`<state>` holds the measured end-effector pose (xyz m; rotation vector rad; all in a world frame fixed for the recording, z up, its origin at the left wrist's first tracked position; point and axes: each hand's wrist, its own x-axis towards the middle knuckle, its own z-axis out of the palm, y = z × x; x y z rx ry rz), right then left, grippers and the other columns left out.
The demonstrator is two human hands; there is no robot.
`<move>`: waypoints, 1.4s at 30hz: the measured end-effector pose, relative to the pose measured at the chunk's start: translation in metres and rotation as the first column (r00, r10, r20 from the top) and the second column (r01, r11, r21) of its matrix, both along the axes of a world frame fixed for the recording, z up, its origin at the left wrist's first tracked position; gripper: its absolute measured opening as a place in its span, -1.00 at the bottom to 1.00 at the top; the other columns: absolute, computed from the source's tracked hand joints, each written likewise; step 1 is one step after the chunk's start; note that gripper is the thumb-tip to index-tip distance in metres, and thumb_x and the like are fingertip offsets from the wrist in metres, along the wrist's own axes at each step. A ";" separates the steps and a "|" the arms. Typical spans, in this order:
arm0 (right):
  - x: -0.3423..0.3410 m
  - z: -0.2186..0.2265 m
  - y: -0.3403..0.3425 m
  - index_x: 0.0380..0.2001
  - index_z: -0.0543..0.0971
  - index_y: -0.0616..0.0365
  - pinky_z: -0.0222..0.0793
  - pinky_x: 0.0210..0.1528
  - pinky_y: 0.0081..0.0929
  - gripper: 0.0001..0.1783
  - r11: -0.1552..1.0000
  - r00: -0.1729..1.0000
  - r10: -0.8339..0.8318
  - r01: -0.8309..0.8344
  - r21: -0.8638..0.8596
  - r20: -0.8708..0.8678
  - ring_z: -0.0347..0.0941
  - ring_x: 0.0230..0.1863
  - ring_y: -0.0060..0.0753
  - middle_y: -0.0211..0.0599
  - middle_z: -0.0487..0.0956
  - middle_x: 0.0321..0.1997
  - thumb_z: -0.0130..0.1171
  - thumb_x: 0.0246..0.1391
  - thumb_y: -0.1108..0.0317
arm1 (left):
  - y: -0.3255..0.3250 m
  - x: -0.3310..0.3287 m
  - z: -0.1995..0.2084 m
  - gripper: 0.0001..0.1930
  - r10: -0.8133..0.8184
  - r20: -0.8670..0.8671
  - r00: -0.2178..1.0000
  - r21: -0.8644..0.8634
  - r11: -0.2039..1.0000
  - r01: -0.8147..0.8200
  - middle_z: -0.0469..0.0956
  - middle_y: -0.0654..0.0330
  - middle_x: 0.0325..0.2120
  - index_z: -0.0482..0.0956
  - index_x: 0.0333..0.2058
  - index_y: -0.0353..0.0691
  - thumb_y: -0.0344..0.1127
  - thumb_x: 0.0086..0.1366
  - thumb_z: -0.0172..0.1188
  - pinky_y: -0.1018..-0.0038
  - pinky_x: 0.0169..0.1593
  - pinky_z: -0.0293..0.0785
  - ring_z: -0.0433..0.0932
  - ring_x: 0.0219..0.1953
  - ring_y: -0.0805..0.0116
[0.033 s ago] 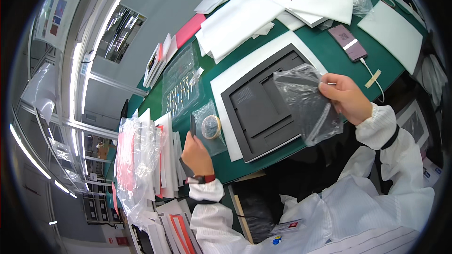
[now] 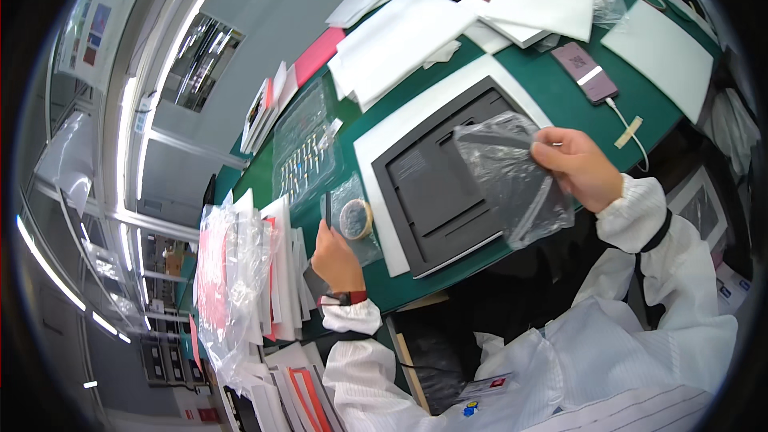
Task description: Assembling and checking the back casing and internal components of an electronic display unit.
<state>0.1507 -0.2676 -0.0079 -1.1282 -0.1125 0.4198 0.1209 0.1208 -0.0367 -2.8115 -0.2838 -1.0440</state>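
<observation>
My right hand (image 2: 580, 168) pinches a clear plastic bag (image 2: 512, 184) by its upper right edge. The bag hangs over the right side of a dark grey rectangular panel (image 2: 440, 184), and dark strips show in or through it. That panel has recessed areas and lies on a white foam sheet (image 2: 384, 236). At the left my left hand (image 2: 338, 260) is closed round a thin dark strip (image 2: 327, 210), which points upward from the fingers. Beside that hand a roll of tape (image 2: 355, 219) rests on another clear bag (image 2: 370, 251).
A clear tray (image 2: 308, 108) with several small parts lies beyond my left hand. Bagged white and pink sheets (image 2: 228, 272) stand at the left. White foam sheets (image 2: 400, 40) cover the far side. A phone (image 2: 586, 72) with a white cable lies at the right on the green table (image 2: 544, 72).
The plastic bag and my right hand have shifted slightly left over the panel. The whole view has also shifted a little. Both hands keep their hold.
</observation>
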 end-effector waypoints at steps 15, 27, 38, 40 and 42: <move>-0.022 -0.025 -0.007 -0.19 0.38 0.28 0.17 -0.60 -0.68 -0.69 0.996 0.996 -0.082 0.081 -0.032 -0.027 0.29 -0.55 -0.73 -0.45 0.50 -0.44 0.09 0.13 0.25 | 0.152 -0.061 -0.031 -0.13 -0.030 -0.462 0.886 -0.661 0.678 -0.322 0.29 -0.16 0.03 0.07 0.16 -0.41 0.04 0.05 0.26 0.30 0.11 0.22 0.35 0.03 0.07; -0.017 -0.031 -0.001 -0.15 0.37 0.26 0.23 -0.50 -0.68 -0.65 0.999 1.000 -0.030 0.030 -0.018 -0.004 0.34 -0.41 -0.73 -0.47 0.51 -0.36 0.10 0.12 0.22 | 0.130 -0.048 -0.018 -0.19 -0.156 -0.428 0.890 -0.840 0.433 -0.328 0.38 -0.02 -0.07 0.17 0.07 -0.45 -0.21 -0.08 0.43 0.38 -0.01 0.35 0.40 -0.07 0.19; 0.030 -0.018 0.060 -0.42 0.45 0.26 0.28 -0.53 -0.56 -0.74 0.996 0.974 -0.024 0.043 -0.080 0.225 0.39 -0.59 -0.55 -0.31 0.52 -0.57 0.24 -0.05 0.30 | -0.123 -0.001 0.042 -0.63 -0.632 0.452 0.629 -0.782 -0.620 -0.062 0.45 0.08 -0.19 0.24 0.03 -0.39 -0.40 0.28 0.03 0.48 -0.18 0.45 0.49 -0.23 0.35; 0.035 -0.015 0.078 -0.52 0.48 0.21 0.33 -0.46 -0.42 -0.72 0.836 0.731 -0.182 0.468 -0.288 0.658 0.44 -0.58 -0.29 -0.22 0.54 -0.58 0.28 -0.14 0.22 | -0.121 0.004 0.048 -0.66 -0.671 0.315 0.671 -0.902 -0.432 -0.008 0.48 0.11 -0.26 0.27 -0.01 -0.39 -0.40 0.28 0.04 0.56 -0.29 0.45 0.50 -0.32 0.41; 0.034 -0.004 0.079 -0.54 0.52 0.19 0.35 -0.41 -0.42 -0.70 0.786 0.729 -0.090 0.471 -0.402 0.678 0.51 -0.46 -0.21 -0.18 0.56 -0.54 0.30 -0.18 0.16 | -0.129 0.004 0.055 -0.76 -0.592 0.203 0.780 -0.974 -0.203 0.100 0.53 0.21 -0.42 0.35 -0.12 -0.39 -0.41 0.27 0.06 0.72 -0.54 0.38 0.49 -0.53 0.56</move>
